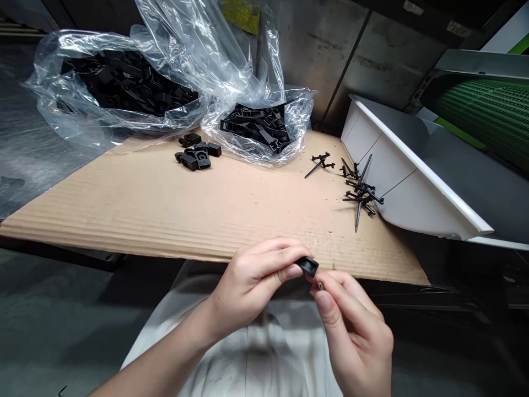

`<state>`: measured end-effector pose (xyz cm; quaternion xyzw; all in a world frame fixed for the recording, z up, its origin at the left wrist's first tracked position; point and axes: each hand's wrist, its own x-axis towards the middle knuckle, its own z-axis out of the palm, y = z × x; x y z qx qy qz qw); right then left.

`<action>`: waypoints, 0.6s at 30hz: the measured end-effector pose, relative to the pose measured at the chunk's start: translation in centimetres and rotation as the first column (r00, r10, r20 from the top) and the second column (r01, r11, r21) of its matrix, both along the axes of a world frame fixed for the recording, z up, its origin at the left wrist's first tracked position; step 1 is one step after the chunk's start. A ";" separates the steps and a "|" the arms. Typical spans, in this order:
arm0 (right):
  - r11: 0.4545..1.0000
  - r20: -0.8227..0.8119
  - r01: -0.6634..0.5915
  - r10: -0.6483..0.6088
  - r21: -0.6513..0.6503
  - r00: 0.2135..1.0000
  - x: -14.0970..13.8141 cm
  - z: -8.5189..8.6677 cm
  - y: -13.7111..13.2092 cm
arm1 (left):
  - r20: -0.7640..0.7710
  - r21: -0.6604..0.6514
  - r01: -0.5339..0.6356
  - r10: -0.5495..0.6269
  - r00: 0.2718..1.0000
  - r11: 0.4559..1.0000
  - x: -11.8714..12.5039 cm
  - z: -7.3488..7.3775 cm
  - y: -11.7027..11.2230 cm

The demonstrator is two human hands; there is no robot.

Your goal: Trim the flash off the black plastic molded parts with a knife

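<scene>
By the tan cardboard sheet [248, 212], left hand [250, 278] grips a curved black plastic piece [308, 267] (slanting down rightward!) just beside the right hand [359, 331], pinching a silvery metal bit [320, 286].

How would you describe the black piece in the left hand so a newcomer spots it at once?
Start at the cardboard sheet and go to its near edge. There the left hand pinches the black piece at its fingertips. Unlike the loose black pieces farther back, it is held.
</scene>
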<state>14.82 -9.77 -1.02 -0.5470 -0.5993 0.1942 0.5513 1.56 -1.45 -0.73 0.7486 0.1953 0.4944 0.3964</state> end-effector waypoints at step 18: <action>0.997 0.017 -0.066 0.067 -0.052 0.998 0.2 0.1 0.2 | 0.000 0.039 0.006 -0.006 1.000 0.999 -0.1 -0.1 0.0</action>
